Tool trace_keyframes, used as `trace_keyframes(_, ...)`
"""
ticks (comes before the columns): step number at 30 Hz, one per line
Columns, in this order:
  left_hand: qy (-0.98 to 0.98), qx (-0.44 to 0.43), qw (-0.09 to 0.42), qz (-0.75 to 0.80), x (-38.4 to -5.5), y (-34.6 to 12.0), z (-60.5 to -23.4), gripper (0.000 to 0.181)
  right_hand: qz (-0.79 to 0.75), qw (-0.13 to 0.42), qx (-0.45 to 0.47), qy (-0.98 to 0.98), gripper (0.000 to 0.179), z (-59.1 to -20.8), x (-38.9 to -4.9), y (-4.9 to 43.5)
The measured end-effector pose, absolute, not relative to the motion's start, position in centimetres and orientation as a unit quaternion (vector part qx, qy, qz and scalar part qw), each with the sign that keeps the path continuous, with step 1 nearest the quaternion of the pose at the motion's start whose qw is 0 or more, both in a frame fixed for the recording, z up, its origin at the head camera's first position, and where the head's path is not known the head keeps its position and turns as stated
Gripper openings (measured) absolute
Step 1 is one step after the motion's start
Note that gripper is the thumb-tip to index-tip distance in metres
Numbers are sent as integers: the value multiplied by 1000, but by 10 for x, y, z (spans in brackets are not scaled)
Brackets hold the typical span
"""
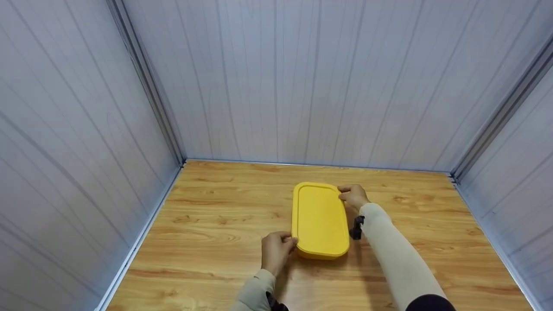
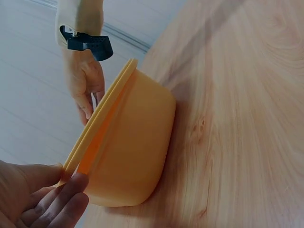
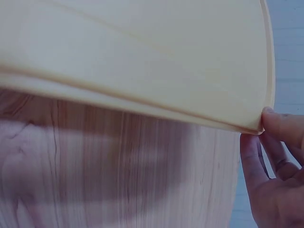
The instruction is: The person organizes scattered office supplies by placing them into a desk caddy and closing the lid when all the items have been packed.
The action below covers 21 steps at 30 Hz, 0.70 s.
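Observation:
A yellow rectangular box (image 2: 135,147) stands on the wooden tabletop, its long side running away from me. Its flat yellow lid (image 1: 322,218) lies over the top. At the near left corner my left hand (image 1: 275,252) pinches the lid's edge between thumb and fingers. There the left wrist view shows a gap between lid and box wall, narrowing toward the far end. My right hand (image 1: 355,197) pinches the lid at the far right corner, thumb (image 3: 280,126) on top and fingers below the edge. The inside of the box is mostly hidden.
Pale grey panel walls (image 1: 276,86) close off the left, back and right sides of the wooden tabletop (image 1: 207,224). A dark device (image 1: 357,227) is strapped at the right wrist, another (image 1: 276,303) at the left.

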<state>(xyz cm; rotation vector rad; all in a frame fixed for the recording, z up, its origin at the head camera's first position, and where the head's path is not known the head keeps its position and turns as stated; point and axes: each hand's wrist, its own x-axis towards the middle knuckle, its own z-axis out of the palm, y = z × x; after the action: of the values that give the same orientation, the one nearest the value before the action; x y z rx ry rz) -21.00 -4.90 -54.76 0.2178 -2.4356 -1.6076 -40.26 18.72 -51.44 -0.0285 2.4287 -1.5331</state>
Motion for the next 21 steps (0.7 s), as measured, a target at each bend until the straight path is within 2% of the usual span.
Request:
trace_keyframes(10,-822,76,91,-556,-209,-47,-545,14,-513,110,-14,851,43,-519,-399,188)
trace_keyframes(21,-829,70,90,-548,-211,-46,-553,11,-500,90,-12,861,41,-522,-395,190)
